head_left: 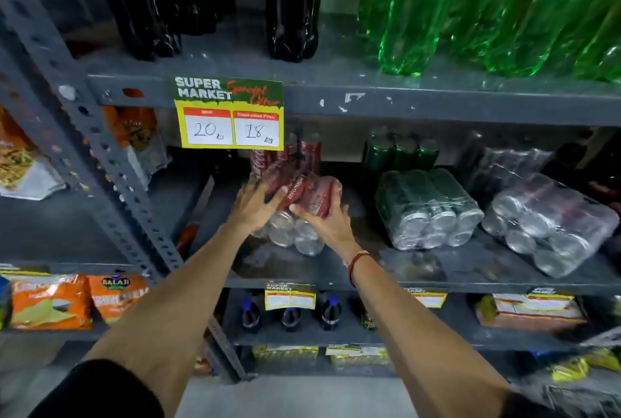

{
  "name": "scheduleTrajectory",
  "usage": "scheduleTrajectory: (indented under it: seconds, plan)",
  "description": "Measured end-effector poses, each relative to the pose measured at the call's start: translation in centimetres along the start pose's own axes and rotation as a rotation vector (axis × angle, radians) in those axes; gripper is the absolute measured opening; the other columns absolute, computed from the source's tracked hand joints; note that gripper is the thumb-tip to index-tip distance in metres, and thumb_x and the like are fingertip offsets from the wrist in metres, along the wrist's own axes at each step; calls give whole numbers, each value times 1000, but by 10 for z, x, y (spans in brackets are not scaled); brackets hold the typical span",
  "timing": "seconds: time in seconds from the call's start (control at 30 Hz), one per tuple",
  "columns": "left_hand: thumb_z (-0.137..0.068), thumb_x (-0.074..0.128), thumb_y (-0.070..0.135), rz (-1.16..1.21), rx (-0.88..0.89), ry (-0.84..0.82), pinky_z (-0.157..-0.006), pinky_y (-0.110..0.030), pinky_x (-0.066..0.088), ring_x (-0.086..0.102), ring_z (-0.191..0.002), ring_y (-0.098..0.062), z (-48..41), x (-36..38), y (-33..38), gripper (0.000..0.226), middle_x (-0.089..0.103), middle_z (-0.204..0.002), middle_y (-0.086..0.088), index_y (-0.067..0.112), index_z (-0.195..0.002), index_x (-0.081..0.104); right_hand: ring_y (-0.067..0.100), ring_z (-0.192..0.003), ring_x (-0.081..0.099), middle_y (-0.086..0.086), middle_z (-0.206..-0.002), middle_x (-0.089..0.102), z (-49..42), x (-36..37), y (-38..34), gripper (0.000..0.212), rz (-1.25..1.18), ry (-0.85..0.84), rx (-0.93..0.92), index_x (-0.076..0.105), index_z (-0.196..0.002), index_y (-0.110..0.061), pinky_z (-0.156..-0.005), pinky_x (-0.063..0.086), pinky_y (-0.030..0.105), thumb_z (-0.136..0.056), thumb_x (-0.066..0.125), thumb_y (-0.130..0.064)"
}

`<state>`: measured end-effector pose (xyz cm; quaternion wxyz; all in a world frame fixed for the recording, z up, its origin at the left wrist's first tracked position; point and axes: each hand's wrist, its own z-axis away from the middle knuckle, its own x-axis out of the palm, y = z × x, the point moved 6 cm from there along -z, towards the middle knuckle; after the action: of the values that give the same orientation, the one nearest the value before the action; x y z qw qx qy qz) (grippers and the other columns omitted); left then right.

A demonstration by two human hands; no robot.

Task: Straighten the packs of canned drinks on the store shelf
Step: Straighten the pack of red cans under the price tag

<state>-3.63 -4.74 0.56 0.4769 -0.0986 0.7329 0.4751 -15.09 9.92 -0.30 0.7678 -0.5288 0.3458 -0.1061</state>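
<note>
A shrink-wrapped pack of red cola cans (304, 212) lies on its side on the middle grey shelf (420, 270), can ends facing me. My left hand (253, 206) is spread against its left top side, blurred. My right hand (327, 226) grips its right front, a red thread band on the wrist. Another red can pack (285, 155) stands upright behind it. To the right a pack of green cans (426, 209) lies on its side, and a dark can pack (551, 222) lies tilted further right.
A yellow price tag (230, 113) hangs from the upper shelf edge above the red pack. Dark cola bottles (292, 4) and green Sprite bottles (470, 11) stand above. A perforated grey upright (111, 179) runs on the left. Snack bags (50, 303) fill the left shelves.
</note>
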Motion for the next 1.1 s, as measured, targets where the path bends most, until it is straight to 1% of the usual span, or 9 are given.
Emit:
scheduleTrajectory:
  seconds: [0.1, 0.17, 0.4, 0.5, 0.6, 0.77, 0.87, 0.97, 1.1]
  plan:
    - [-79, 43, 70, 0, 18, -126, -113, -49, 28, 30, -141, -31, -16, 0, -8, 74, 28, -156, -3, 37, -143, 30, 40, -139, 27, 21, -153, 25, -8, 3, -3, 119, 18, -20, 1, 1, -147, -42, -114, 26, 48, -58, 77, -64]
    - [-75, 46, 74, 26, 4, -163, -112, -49, 30, 35, -139, -30, -21, 0, -13, 78, 35, -153, -4, 36, -142, 34, 40, -136, 35, 20, -150, 32, -13, 3, -1, 118, 7, -28, -5, 3, -148, -42, -113, 30, 47, -59, 78, -62]
    - [-78, 47, 69, 50, 54, -24, -107, -54, 35, 42, -133, -31, 2, -2, -10, 71, 41, -149, -4, 37, -141, 35, 27, -132, 44, 4, -145, 46, -4, 3, 7, 106, -38, -10, -131, 11, -146, -44, -112, 32, 43, -63, 76, -59]
    - [-76, 44, 70, 127, 104, 51, -103, -54, 40, 44, -131, -30, 27, -9, -7, 76, 40, -147, -7, 34, -142, 34, 20, -133, 43, -3, -149, 40, 11, 4, 5, 104, -25, 11, -243, 11, -145, -47, -112, 32, 44, -65, 76, -57]
    - [-79, 41, 71, 167, 164, 213, -101, -50, 41, 41, -133, -28, 67, -10, -11, 75, 29, -153, -7, 41, -145, 22, 12, -142, 23, -9, -159, 16, 32, 10, 8, 104, 51, 22, -395, 3, -142, -56, -110, 25, 41, -65, 73, -61]
    - [-85, 36, 66, 133, 200, 345, -96, -45, 44, 45, -127, -37, 118, 10, -18, 78, 9, -156, -17, 37, -148, -2, 13, -143, 18, -3, -161, 1, 54, 11, 21, 104, 215, 15, -582, -3, -141, -56, -106, 32, 36, -69, 72, -58]
    - [-90, 37, 57, 90, 256, 361, -101, -47, 39, 37, -132, -47, 127, 23, -16, 79, 3, -152, -31, 38, -144, -18, 29, -139, 31, 4, -161, 0, 56, 13, 29, 102, 297, 24, -580, -8, -135, -62, -102, 40, 46, -73, 72, -52]
    - [-92, 39, 51, 47, 287, 370, -107, -45, 32, 27, -137, -48, 126, 24, -13, 81, -1, -150, -37, 38, -142, -24, 35, -131, 44, 6, -160, -2, 51, 14, 31, 103, 332, 19, -571, -14, -132, -66, -99, 43, 47, -75, 71, -50]
    - [-93, 42, 42, -72, 246, 267, -96, -52, 49, 39, -130, -50, 136, 38, -22, 84, -2, -150, -39, 32, -141, -26, 37, -112, 60, 9, -159, -4, 52, 18, 47, 102, 436, 22, -604, -16, -131, -67, -91, 49, 43, -86, 66, -27]
